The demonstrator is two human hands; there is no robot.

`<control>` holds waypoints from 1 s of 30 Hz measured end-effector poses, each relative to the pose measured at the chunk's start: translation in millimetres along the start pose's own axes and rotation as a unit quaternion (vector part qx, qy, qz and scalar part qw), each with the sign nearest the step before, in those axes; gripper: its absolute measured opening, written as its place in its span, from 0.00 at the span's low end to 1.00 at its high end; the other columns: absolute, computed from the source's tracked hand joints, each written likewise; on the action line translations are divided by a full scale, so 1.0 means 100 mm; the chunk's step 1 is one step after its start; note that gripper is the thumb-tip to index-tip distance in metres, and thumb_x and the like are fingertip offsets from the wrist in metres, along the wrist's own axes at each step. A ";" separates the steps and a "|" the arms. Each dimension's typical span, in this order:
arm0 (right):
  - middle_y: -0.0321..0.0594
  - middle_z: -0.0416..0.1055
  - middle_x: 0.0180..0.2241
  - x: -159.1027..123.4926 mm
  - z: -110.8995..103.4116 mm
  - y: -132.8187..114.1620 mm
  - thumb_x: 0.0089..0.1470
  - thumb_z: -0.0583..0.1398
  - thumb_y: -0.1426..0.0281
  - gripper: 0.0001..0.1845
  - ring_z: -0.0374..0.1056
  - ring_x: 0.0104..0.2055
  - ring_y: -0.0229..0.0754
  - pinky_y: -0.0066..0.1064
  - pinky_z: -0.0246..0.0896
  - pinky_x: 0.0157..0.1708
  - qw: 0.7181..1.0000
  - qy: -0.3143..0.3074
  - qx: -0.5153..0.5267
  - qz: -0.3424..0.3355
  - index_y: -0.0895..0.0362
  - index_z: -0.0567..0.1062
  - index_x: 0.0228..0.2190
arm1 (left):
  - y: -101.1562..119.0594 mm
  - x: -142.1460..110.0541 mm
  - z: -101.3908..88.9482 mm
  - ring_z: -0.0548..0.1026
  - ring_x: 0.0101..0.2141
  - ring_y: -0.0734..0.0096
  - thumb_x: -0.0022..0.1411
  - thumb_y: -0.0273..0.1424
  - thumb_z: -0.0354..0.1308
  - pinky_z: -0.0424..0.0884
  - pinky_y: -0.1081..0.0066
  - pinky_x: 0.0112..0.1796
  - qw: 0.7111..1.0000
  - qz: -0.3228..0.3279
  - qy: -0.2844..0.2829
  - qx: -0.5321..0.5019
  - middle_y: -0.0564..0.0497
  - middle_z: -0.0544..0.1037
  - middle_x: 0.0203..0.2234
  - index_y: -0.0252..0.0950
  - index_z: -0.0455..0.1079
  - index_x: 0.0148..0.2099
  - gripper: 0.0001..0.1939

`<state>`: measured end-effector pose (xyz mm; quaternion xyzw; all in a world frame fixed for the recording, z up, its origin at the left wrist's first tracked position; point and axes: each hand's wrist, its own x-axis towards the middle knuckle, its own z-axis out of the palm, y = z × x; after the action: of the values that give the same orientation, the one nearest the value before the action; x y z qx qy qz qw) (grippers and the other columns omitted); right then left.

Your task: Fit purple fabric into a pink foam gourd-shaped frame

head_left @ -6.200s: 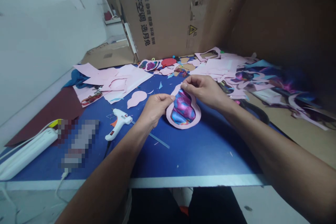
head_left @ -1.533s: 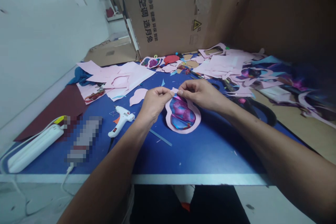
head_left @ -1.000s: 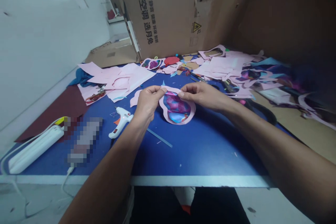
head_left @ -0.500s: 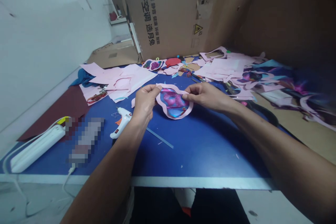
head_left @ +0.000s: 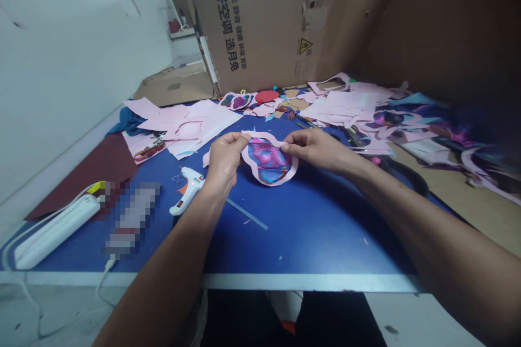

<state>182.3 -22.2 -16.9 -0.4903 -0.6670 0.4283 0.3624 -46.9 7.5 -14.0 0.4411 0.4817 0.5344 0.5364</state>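
Between my hands, above the blue tabletop [head_left: 309, 238], is a rounded, wavy-edged cutout [head_left: 268, 158] with a pale pink border and a shiny purple and blue middle. My left hand [head_left: 226, 158] pinches its upper left edge between thumb and fingers. At the upper right edge, my right hand [head_left: 311, 147] pinches the border the same way. A white glue gun [head_left: 188, 188] lies beside my left forearm, its lower part hidden by the arm. Just right of that forearm a translucent strip [head_left: 250, 214], perhaps a glue stick, rests on the table.
Pink sheets [head_left: 211, 119] and scraps [head_left: 350, 103] cover the table's back. A large cardboard box [head_left: 268, 21] stands behind them. On the left are a white power strip [head_left: 57, 233], a blurred-out device [head_left: 134, 217] on a cable, and a dark red sheet [head_left: 81, 184].
The cutout's upper border looks slightly more bent, and my right hand has shifted a touch left with it. Both hands keep their pinch.
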 end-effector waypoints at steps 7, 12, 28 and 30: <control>0.38 0.76 0.28 0.00 0.04 0.02 0.55 0.70 0.45 0.25 0.66 0.31 0.42 0.36 0.59 0.34 1.000 0.009 0.005 0.000 0.56 0.80 0.32 | -0.11 0.05 -0.03 0.66 0.22 0.78 0.56 0.34 0.76 0.62 0.75 0.25 0.999 0.042 -0.017 0.012 0.57 0.73 0.22 0.36 0.76 0.30 0.12; 0.39 0.76 0.28 0.00 0.06 0.03 0.55 0.70 0.44 0.26 0.66 0.31 0.43 0.36 0.60 0.34 1.000 0.022 -0.010 -0.003 0.55 0.81 0.31 | -0.16 0.05 0.00 0.69 0.24 0.76 0.58 0.33 0.74 0.64 0.73 0.27 0.998 0.053 -0.013 0.018 0.55 0.75 0.24 0.36 0.77 0.32 0.10; 0.36 0.73 0.25 0.01 0.06 0.02 0.50 0.72 0.42 0.29 0.62 0.27 0.40 0.34 0.54 0.29 1.000 0.010 -0.007 0.017 0.56 0.79 0.29 | -0.22 0.01 0.06 0.69 0.25 0.74 0.57 0.35 0.74 0.64 0.73 0.28 0.996 0.078 -0.029 0.030 0.54 0.76 0.24 0.37 0.77 0.33 0.10; 0.36 0.73 0.25 0.01 0.06 0.03 0.50 0.72 0.43 0.28 0.62 0.28 0.40 0.34 0.55 0.29 1.000 0.010 -0.007 0.018 0.56 0.79 0.29 | -0.22 0.01 0.06 0.69 0.25 0.74 0.57 0.35 0.74 0.64 0.73 0.28 0.996 0.078 -0.029 0.029 0.54 0.77 0.24 0.37 0.77 0.33 0.10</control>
<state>177.4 -22.5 -21.6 -0.5092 -0.6571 0.4254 0.3578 -37.8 7.9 -34.8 0.5080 0.4452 0.5477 0.4938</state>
